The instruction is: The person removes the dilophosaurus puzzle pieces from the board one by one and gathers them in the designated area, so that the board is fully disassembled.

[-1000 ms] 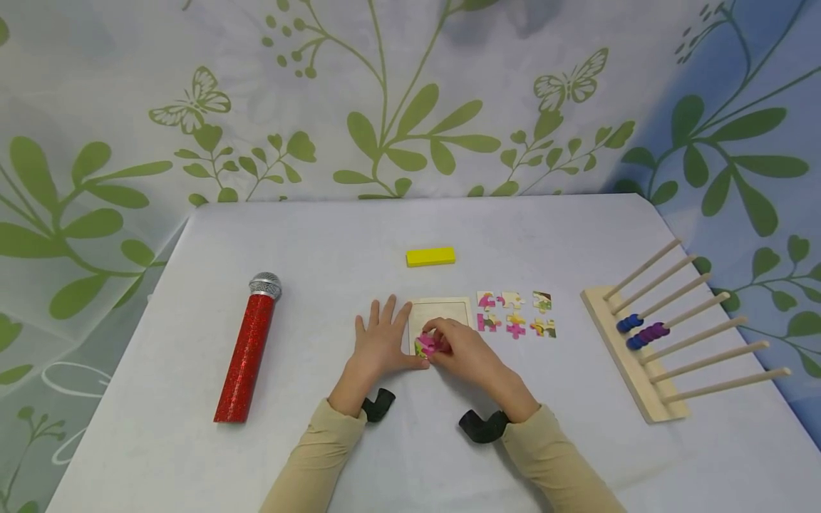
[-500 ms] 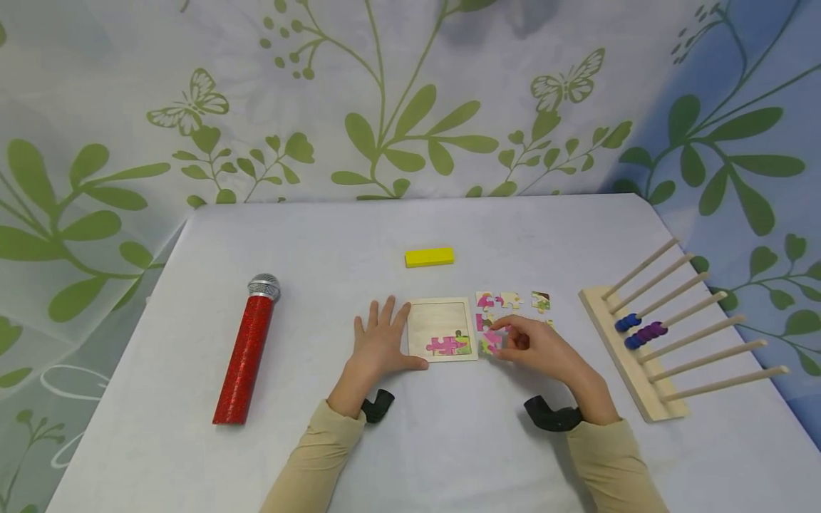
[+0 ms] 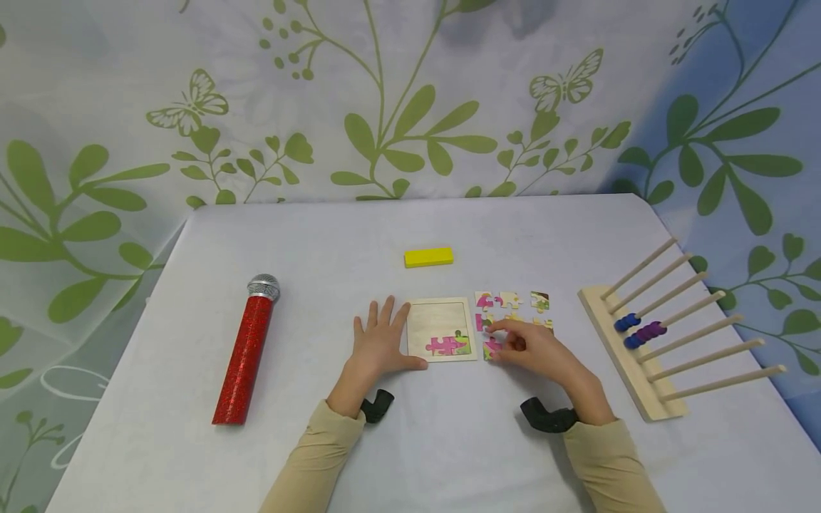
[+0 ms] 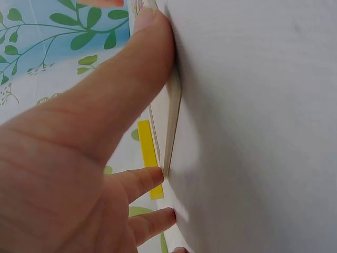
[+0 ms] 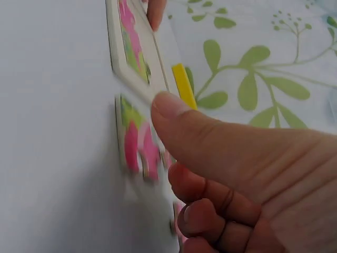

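Observation:
My left hand (image 3: 380, 343) lies spread beside the wooden puzzle frame (image 3: 417, 317), its fingertips and thumb touching the frame's left side. A joined pink and green section of jigsaw (image 3: 449, 345) sits along the frame's lower edge. Just right of the frame, my right hand (image 3: 535, 349) is over a pink and green puzzle piece (image 5: 135, 139) on the tablecloth. In the right wrist view the thumb (image 5: 171, 108) stands by that piece's upper edge without a clear pinch, and the other visible fingers curl loosely. The index finger's contact is hidden there.
More puzzle pieces (image 3: 540, 300) lie in rows, partly behind the right hand. A yellow block (image 3: 428, 258) is beyond the frame. On the far left rests a red microphone (image 3: 246, 356); at the right stands a wooden peg rack (image 3: 631, 356) with blue and purple beads.
The right hand has carried the pink and green piece from the frame's lower left to the tablecloth at its right, exposing the section inside. The left hand has stayed in place.

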`<state>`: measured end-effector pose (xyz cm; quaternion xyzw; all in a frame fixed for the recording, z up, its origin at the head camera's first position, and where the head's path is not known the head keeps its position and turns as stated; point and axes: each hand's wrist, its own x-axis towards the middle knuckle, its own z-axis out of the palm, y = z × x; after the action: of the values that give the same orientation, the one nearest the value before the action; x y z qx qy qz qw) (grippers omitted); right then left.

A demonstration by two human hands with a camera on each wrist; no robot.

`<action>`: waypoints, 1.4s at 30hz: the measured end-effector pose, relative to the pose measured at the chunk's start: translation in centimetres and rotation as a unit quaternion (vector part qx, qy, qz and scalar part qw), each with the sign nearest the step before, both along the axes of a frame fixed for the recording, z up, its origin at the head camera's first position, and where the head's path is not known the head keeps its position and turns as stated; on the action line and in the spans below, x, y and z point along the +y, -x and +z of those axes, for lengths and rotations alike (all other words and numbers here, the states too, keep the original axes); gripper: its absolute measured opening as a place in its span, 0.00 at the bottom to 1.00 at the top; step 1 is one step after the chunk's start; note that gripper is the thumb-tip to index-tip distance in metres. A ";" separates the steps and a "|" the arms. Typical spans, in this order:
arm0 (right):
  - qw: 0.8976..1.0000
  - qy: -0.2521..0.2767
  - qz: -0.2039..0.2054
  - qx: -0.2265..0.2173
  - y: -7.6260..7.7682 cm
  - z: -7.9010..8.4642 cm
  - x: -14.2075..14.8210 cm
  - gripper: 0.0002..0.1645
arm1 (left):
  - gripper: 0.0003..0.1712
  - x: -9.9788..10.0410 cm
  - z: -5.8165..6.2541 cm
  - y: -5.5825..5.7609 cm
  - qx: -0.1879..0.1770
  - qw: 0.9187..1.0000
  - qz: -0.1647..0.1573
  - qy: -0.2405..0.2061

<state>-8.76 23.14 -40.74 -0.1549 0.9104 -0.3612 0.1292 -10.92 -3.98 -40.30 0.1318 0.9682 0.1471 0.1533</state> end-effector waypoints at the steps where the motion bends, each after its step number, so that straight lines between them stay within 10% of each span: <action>1: 1.000 -0.001 0.003 0.005 0.1 0.1 -0.5 0.23 | 0.61 0.0 0.0 0.0 0.000 1.000 0.000 -0.001; 12: 0.996 -0.051 0.059 0.054 0.3 0.2 -6.6 0.25 | 0.60 0.0 -0.1 0.1 -0.001 1.000 -0.009 0.003; 42: 0.999 0.000 0.032 0.043 0.3 0.0 -7.1 0.18 | 0.61 -0.1 0.3 0.1 -0.005 1.000 -0.005 0.013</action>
<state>-9.10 16.03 -40.77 -0.1994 0.9097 -0.3496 0.1020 -11.05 -4.10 -40.02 0.1338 0.9687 0.1342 0.1605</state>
